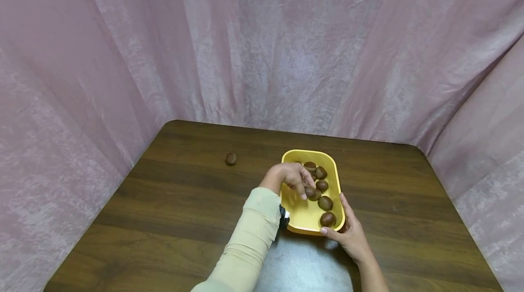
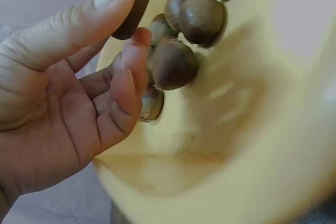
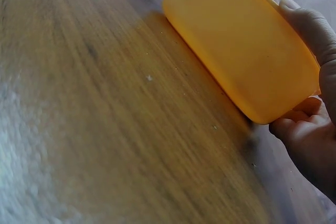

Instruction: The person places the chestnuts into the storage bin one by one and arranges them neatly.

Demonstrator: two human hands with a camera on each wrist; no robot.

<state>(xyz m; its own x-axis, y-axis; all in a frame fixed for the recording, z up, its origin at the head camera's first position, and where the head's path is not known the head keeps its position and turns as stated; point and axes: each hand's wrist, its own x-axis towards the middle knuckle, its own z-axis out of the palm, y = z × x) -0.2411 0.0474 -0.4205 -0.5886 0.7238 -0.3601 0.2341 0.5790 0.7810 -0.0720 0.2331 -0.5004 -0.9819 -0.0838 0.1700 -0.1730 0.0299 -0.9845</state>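
My left hand (image 1: 292, 177) reaches over the left side of a yellow plastic container (image 1: 331, 162). In the left wrist view this hand (image 2: 68, 87) pinches a brown chestnut (image 2: 137, 9) between thumb and fingers, above the others. Several more chestnuts (image 1: 325, 203) lie on the container's floor, mostly along its right side and far end. At the near right corner my right hand (image 1: 352, 237) grips the container, thumb over the rim and fingers along the outer wall. The right wrist view shows the container's outer wall (image 3: 231, 40) and the right hand (image 3: 315, 135) holding its end.
One loose chestnut (image 1: 231, 158) lies on the dark wooden table (image 1: 184, 192), left of the container. A shiny grey patch (image 1: 303, 264) is on the near part of the table. Pink curtains (image 1: 286, 55) hang around the table's back and sides.
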